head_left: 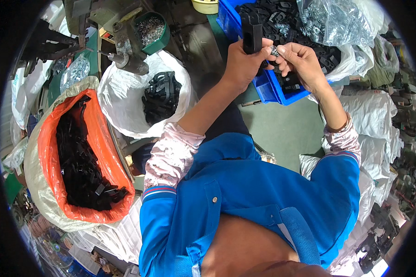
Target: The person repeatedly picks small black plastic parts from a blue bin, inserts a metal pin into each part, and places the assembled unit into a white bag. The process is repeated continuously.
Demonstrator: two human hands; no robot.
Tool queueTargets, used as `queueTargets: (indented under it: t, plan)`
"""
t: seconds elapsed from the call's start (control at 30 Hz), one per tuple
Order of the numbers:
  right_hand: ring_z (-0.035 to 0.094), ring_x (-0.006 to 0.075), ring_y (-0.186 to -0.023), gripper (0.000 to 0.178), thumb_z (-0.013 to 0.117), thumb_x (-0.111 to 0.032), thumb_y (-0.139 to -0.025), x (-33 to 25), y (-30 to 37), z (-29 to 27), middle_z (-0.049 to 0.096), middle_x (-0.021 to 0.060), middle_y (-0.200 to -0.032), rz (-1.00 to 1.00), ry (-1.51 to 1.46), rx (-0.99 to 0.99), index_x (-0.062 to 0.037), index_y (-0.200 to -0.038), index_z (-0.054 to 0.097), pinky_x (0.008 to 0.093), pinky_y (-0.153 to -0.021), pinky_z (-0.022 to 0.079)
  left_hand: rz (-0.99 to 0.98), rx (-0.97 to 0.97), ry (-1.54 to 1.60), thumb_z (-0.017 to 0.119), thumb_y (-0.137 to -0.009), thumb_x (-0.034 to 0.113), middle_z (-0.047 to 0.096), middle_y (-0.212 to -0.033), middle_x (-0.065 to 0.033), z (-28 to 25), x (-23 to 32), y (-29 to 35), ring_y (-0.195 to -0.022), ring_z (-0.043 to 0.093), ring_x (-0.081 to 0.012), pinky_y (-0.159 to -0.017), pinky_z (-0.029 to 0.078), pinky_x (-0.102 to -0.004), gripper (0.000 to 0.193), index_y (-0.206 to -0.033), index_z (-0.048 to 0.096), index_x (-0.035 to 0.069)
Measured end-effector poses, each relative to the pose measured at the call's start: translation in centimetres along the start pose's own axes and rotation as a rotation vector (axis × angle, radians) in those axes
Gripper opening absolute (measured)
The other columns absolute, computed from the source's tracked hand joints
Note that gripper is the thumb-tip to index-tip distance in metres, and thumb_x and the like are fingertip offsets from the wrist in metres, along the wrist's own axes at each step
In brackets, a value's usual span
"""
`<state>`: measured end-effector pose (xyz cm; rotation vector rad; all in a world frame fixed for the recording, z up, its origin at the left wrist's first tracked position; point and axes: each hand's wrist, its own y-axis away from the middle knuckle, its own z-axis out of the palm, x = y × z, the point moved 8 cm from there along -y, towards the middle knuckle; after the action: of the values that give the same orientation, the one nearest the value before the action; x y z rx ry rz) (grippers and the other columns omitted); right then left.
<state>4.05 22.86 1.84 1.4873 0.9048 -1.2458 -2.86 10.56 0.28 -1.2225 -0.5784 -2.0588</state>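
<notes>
Workshop, small-parts: metal machinery (133,63), upper left; green tub (161,45) of small metal pieces (150,30); blue bin (269,87) of black parts (329,60); white sack (118,94), orange-lined sack (107,150) (both open, similarly stocked).

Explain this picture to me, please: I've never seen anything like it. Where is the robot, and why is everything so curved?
There is no robot here, just a person using two bare hands. The camera sits on the person's head and looks down, so you see their blue jacket from above. Its fisheye lens bends straight edges and leaves the corners dark. Left in the picture is the person's left.

The left hand holds a black plastic part. The right hand pinches a small shiny metal piece, probably a coil spring, close to the left fingertips.

By the hands is a blue bin of black parts, with a clear bag of metal pieces on top. To the left, a white sack and an orange-lined sack hold more black pieces.
</notes>
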Motion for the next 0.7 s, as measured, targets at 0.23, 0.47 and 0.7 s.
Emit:
queueTargets:
  t: [0.23,0.47,0.7]
  plan:
    - [0.061,0.0105,-0.07,0.027,0.057,-0.025,-0.093,-0.8,0.1,1.0,0.066,0.0083,-0.085,-0.027,-0.03,-0.017,0.0012,-0.095,0.063,0.0225,-0.062,0.053,0.024,-0.011,-0.06,0.066,-0.085,0.012,0.065,-0.087,-0.0079,-0.4,0.0,-0.1,-0.079,0.065,-0.0142,-0.063,0.058,-0.0284,0.02,-0.102,0.064,0.001]
    - [0.06,0.0088,-0.067,0.034,0.051,-0.031,-0.096,0.2,0.2,1.7,0.066,0.0075,-0.083,0.065,0.019,-0.145,0.0007,-0.096,0.064,0.0213,-0.059,0.051,0.13,-0.008,-0.082,0.065,-0.086,0.012,0.067,-0.089,-0.0075,-0.4,0.6,0.2,-0.079,0.065,-0.0125,-0.063,0.057,-0.0254,0.019,-0.102,0.065,0.002]
    - [0.059,0.0081,-0.068,0.022,0.061,-0.021,-0.091,-0.9,0.3,0.3,0.065,0.0047,-0.081,-0.137,0.093,0.012,0.0004,-0.094,0.066,0.0208,-0.06,0.048,0.145,0.008,-0.176,0.065,-0.086,0.013,0.065,-0.077,-0.0073,0.1,1.0,0.2,-0.067,0.064,-0.0107,-0.056,0.055,-0.0248,0.017,-0.095,0.064,-0.001]
